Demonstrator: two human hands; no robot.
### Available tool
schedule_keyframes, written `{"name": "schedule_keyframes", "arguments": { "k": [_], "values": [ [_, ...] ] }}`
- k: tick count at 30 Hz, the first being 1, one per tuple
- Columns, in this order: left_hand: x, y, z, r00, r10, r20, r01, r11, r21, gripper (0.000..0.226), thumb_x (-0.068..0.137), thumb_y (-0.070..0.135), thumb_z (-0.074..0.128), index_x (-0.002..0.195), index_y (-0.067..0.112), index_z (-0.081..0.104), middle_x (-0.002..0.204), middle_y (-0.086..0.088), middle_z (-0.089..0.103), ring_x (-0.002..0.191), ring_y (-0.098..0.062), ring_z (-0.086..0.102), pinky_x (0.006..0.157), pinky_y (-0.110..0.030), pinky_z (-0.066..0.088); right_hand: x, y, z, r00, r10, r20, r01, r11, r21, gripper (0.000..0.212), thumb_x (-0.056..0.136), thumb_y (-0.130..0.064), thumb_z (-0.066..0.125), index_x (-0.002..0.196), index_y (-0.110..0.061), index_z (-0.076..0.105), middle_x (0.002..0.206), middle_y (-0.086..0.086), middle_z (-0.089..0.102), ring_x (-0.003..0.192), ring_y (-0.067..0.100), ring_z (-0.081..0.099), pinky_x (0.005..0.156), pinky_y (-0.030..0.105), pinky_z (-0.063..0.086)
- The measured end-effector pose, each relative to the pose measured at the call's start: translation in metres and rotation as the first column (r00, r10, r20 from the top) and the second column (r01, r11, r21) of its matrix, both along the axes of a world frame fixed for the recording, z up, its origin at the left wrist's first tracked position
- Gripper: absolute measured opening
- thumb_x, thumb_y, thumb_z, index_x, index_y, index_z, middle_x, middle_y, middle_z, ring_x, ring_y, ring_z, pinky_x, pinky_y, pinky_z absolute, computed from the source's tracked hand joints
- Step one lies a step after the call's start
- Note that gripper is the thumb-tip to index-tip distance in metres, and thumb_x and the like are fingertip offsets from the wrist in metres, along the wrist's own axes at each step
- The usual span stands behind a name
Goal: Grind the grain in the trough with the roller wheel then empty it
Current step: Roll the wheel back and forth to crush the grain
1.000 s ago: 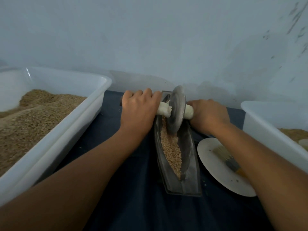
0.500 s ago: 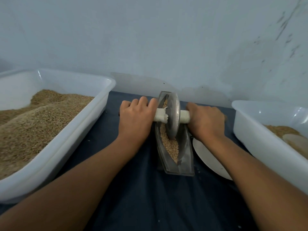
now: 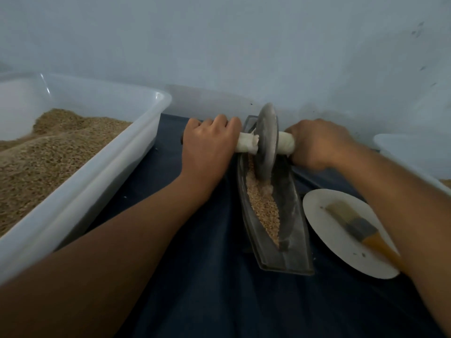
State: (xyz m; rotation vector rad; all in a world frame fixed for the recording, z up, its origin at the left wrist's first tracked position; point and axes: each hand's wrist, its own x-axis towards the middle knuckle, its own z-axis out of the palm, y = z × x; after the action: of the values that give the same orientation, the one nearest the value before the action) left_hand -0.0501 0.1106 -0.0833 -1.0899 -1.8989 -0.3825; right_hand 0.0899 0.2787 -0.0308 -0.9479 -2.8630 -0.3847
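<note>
A grey boat-shaped metal trough (image 3: 292,242) lies on the dark blue cloth, holding pale grain (image 3: 264,208) along its groove. A grey roller wheel (image 3: 267,140) stands upright in the trough's far end, on a white-wrapped axle. My left hand (image 3: 210,145) grips the axle's left end and my right hand (image 3: 317,145) grips its right end, both with fingers curled over the top. The wheel's lower rim is sunk in the grain.
A large white tub (image 3: 97,172) of brown grain fills the left side. On the right lies a white plate (image 3: 341,247) carrying a brush (image 3: 358,223); behind it stands a second white tub (image 3: 415,152). A pale wall rises just past the trough.
The wheel sits at the trough's far end, as a second ago, after rolling slightly nearer. The view has dipped, bringing the plate and brush back into sight. Both hands keep their grip.
</note>
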Motion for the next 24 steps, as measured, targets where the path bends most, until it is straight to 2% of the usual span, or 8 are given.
{"name": "schedule_keyframes", "arguments": {
  "k": [2, 5, 9, 12, 15, 19, 24],
  "values": [
    [-0.001, 0.002, 0.001, 1.000, 0.000, 0.011, 0.000, 1.000, -0.008, 0.020, 0.082, 0.004, 0.033, 0.079, 0.017, 0.048, 0.069, -0.003, 0.052, 0.055, -0.022, 0.039, 0.060, -0.035, 0.025, -0.004, 0.003, 0.004, 0.999, -0.004, 0.033, 0.005, 0.999, -0.032, 0.015, 0.070, -0.040, 0.066, 0.082, -0.040, 0.058, 0.076, -0.010, 0.059, 0.063, 0.015, 0.056, 0.052, 0.027, 0.042],
    [-0.002, 0.003, 0.001, 0.999, -0.015, 0.032, 0.016, 1.000, -0.018, 0.018, 0.084, 0.007, 0.032, 0.082, 0.017, 0.047, 0.072, -0.004, 0.053, 0.058, -0.024, 0.046, 0.061, -0.035, 0.026, -0.003, 0.001, 0.007, 0.999, -0.012, 0.037, 0.014, 0.999, -0.047, 0.016, 0.071, -0.038, 0.067, 0.085, -0.039, 0.059, 0.076, -0.008, 0.060, 0.063, 0.015, 0.056, 0.051, 0.025, 0.040],
    [0.001, -0.002, -0.001, 0.998, -0.016, 0.056, 0.018, 1.000, -0.024, 0.011, 0.086, 0.008, 0.042, 0.082, 0.017, 0.046, 0.071, -0.003, 0.052, 0.058, -0.022, 0.043, 0.061, -0.036, 0.028, 0.006, -0.009, 0.001, 0.999, 0.014, -0.037, -0.013, 0.999, 0.040, 0.016, 0.074, -0.037, 0.067, 0.087, -0.038, 0.059, 0.075, -0.007, 0.058, 0.063, 0.018, 0.056, 0.048, 0.023, 0.032],
    [0.010, -0.011, 0.001, 0.998, 0.004, 0.067, 0.000, 0.998, -0.065, 0.009, 0.084, 0.009, 0.047, 0.084, 0.018, 0.045, 0.074, -0.001, 0.053, 0.059, -0.022, 0.046, 0.061, -0.036, 0.030, 0.014, -0.017, -0.005, 0.995, 0.046, -0.092, -0.037, 0.994, 0.100, 0.016, 0.075, -0.037, 0.067, 0.081, -0.039, 0.053, 0.067, -0.011, 0.052, 0.055, 0.014, 0.045, 0.046, 0.022, 0.025],
    [0.022, -0.022, 0.004, 0.997, 0.028, 0.072, -0.021, 0.996, -0.091, 0.011, 0.082, 0.010, 0.050, 0.087, 0.019, 0.046, 0.076, -0.001, 0.054, 0.060, -0.023, 0.050, 0.061, -0.036, 0.028, 0.021, -0.022, -0.009, 0.989, 0.066, -0.130, -0.050, 0.991, 0.121, 0.017, 0.076, -0.036, 0.066, 0.085, -0.040, 0.052, 0.067, -0.010, 0.050, 0.057, 0.018, 0.046, 0.047, 0.024, 0.027],
    [0.037, -0.036, 0.007, 0.994, 0.062, 0.086, -0.053, 0.993, -0.102, 0.014, 0.082, 0.007, 0.048, 0.086, 0.019, 0.044, 0.074, 0.000, 0.049, 0.057, -0.020, 0.037, 0.060, -0.035, 0.026, 0.026, -0.031, -0.013, 0.984, 0.076, -0.162, -0.060, 0.993, 0.103, 0.019, 0.078, -0.033, 0.064, 0.093, -0.040, 0.054, 0.077, -0.006, 0.062, 0.070, 0.027, 0.059, 0.056, 0.032, 0.043],
    [0.042, -0.044, 0.005, 0.991, 0.062, 0.118, -0.046, 0.990, -0.133, 0.015, 0.084, 0.009, 0.051, 0.090, 0.019, 0.042, 0.075, 0.001, 0.042, 0.059, -0.019, 0.035, 0.061, -0.035, 0.027, 0.031, -0.042, -0.017, 0.977, 0.077, -0.198, -0.045, 0.985, 0.165, 0.021, 0.082, -0.033, 0.062, 0.100, -0.041, 0.055, 0.082, -0.006, 0.066, 0.075, 0.027, 0.063, 0.055, 0.030, 0.035]
  ]
}}
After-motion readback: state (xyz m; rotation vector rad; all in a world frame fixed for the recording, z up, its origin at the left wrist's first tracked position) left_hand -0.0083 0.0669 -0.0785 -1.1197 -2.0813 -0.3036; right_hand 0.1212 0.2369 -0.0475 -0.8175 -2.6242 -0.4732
